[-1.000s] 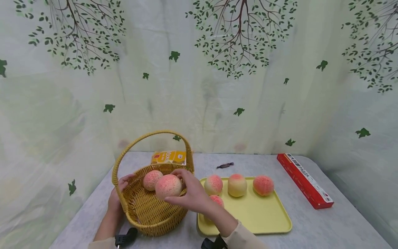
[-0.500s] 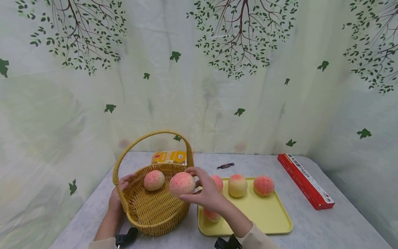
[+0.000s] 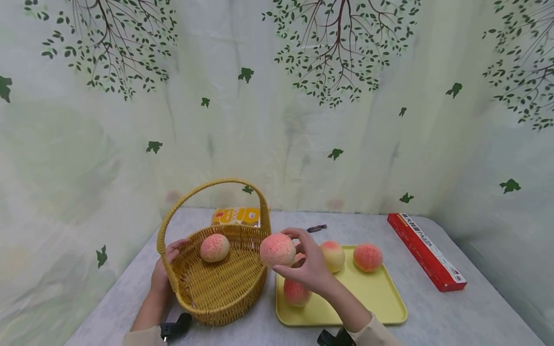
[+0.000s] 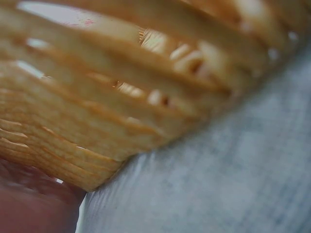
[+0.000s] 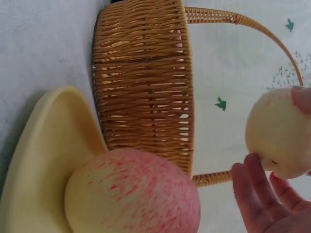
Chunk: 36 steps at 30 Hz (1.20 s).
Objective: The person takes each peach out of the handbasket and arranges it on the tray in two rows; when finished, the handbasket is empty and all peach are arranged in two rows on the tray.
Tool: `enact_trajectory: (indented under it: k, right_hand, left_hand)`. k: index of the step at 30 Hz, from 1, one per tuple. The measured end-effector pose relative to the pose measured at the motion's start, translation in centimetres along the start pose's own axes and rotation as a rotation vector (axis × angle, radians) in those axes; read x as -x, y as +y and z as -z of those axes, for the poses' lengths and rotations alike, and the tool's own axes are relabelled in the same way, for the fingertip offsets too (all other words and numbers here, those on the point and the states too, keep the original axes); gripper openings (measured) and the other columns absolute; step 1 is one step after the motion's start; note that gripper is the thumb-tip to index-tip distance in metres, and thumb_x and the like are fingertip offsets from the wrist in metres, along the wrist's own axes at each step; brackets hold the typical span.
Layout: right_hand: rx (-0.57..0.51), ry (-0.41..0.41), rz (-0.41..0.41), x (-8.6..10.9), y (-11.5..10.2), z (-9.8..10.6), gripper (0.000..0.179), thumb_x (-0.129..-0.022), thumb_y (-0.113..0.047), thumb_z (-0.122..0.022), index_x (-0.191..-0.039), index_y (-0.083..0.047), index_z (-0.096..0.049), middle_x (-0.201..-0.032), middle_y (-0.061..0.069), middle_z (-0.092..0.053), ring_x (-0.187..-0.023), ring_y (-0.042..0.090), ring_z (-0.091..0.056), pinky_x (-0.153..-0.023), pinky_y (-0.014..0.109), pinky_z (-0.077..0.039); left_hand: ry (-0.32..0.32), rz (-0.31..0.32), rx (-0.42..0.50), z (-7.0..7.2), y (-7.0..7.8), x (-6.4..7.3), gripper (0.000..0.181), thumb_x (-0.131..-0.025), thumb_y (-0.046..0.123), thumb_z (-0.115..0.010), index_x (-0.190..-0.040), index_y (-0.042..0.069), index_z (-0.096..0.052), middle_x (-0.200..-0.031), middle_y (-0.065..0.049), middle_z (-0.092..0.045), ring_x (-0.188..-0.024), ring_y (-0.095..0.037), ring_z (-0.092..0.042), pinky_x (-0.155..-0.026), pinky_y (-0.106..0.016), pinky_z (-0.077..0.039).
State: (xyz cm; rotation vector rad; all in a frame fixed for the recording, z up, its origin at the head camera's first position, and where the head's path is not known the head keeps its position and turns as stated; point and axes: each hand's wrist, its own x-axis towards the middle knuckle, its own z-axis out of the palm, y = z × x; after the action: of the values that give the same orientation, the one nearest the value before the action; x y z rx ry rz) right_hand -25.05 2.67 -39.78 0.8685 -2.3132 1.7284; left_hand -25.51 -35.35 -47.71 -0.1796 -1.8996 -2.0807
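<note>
Right hand (image 3: 308, 264) pinches a round pink-and-cream peach (image 3: 277, 251) between thumb and fingers, raised just off the right rim of the golden wicker basket (image 3: 233, 302). Left hand (image 3: 162, 274) touches basket's left side; cannot tell if gripping. Second speckled peach (image 3: 214, 248) inside basket; more on the yellow rectangular tray (image 3: 359, 302).

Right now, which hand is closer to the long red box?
Right. The right hand, holding a peach, is left of the red box; the left hand is farther left, at the left side of the basket.
</note>
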Motion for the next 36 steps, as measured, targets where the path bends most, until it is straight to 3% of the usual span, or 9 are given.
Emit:
enact_trajectory:
  k: [8, 13, 21, 32, 36]
  right_hand:
    - [-0.098, 0.082, -0.057, 1.0, 1.1, 2.3, 0.068, -0.078, -0.011, -0.084, -0.134, -0.027, -0.049, -0.128, 0.010, -0.047, -0.090, 0.015, -0.068, -0.068, 0.030, -0.058]
    - [-0.095, 0.088, -0.061, 1.7, 1.5, 3.7, 0.066, -0.080, -0.012, -0.083, -0.134, -0.026, -0.048, -0.126, 0.009, -0.050, -0.098, 0.018, -0.066, -0.074, 0.030, -0.058]
    - [-0.170, 0.055, -0.067, 3.3, 3.1, 5.5, 0.065, -0.084, -0.009, -0.078, -0.138, -0.018, -0.043, -0.133, 0.006, -0.052, -0.109, 0.014, -0.063, -0.086, 0.027, -0.057]
    - [-0.119, 0.060, -0.133, 5.1, 4.6, 7.3, 0.064, -0.086, -0.012, -0.076, -0.140, -0.013, -0.041, -0.139, 0.010, -0.051, -0.117, 0.010, -0.057, -0.088, 0.025, -0.056]
    - [-0.046, 0.047, -0.145, 5.7, 5.4, 8.0, 0.064, -0.088, -0.017, -0.075, -0.140, -0.014, -0.039, -0.139, 0.014, -0.051, -0.115, 0.011, -0.058, -0.089, 0.024, -0.055]
  left_hand:
    - [-0.004, 0.008, -0.004, 0.0, 0.1, -0.1, 0.043, -0.110, 0.023, -0.029, -0.140, -0.005, -0.039, -0.129, 0.015, -0.055, -0.122, 0.003, -0.049, -0.099, -0.011, -0.037]
    - [-0.029, -0.015, 0.022, 0.1, 0.1, -0.2, 0.042, -0.110, 0.021, -0.027, -0.140, -0.005, -0.039, -0.130, 0.013, -0.056, -0.123, 0.001, -0.049, -0.098, -0.012, -0.038]
    - [-0.013, -0.016, 0.020, 0.0, 0.1, -0.1, 0.040, -0.110, 0.020, -0.028, -0.138, -0.004, -0.042, -0.128, 0.014, -0.058, -0.121, 0.000, -0.051, -0.098, -0.012, -0.039]
    - [0.000, 0.028, 0.072, -0.1, 0.2, -0.3, 0.038, -0.109, 0.023, -0.031, -0.137, 0.004, -0.048, -0.130, 0.014, -0.056, -0.123, 0.000, -0.049, -0.099, -0.012, -0.038]
    - [-0.002, 0.044, 0.071, -0.3, 0.1, -0.4, 0.038, -0.109, 0.024, -0.032, -0.138, 0.005, -0.048, -0.130, 0.014, -0.055, -0.124, 0.000, -0.048, -0.099, -0.013, -0.037]
